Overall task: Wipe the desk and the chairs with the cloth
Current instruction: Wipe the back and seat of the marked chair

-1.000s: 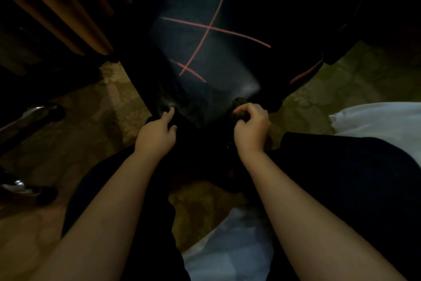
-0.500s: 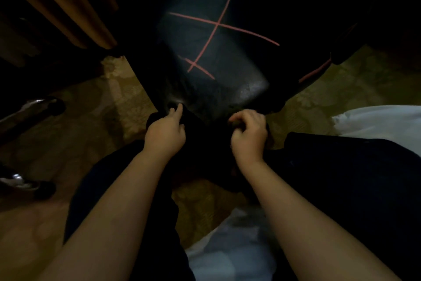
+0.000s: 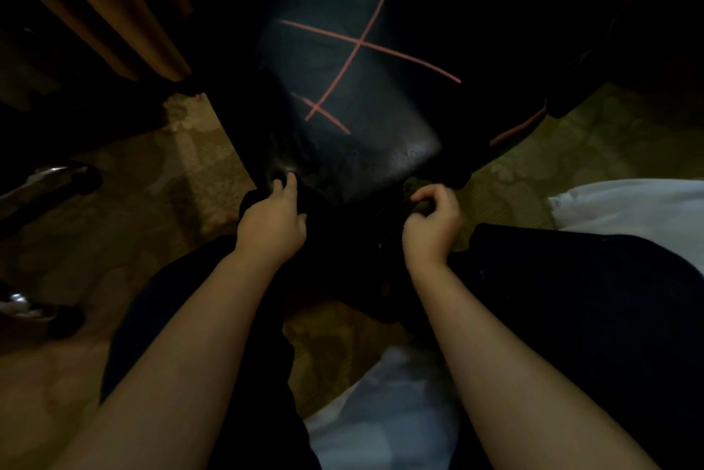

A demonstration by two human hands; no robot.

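Note:
A black padded chair seat (image 3: 365,119) with thin red stitched lines fills the upper middle. Both my hands are at its near edge. My left hand (image 3: 272,225) is at the near left corner, fingers curled, forefinger tip touching the seat edge; a dark fold of cloth (image 3: 249,201) shows from under it. At the near right corner, my right hand (image 3: 432,227) grips a dark bunch of the same cloth with curled fingers. The stretch between my hands is too dark to make out.
Patterned olive carpet (image 3: 160,225) lies all round the chair. Orange curtain folds (image 3: 114,4) hang at the upper left. Chrome chair legs with black feet (image 3: 49,184) stand at the far left. White fabric (image 3: 632,210) lies at the right. My dark-trousered knees flank the chair.
My left hand has slid a little to the right along the seat's near edge. The right hand has stayed at its corner with only a small shift.

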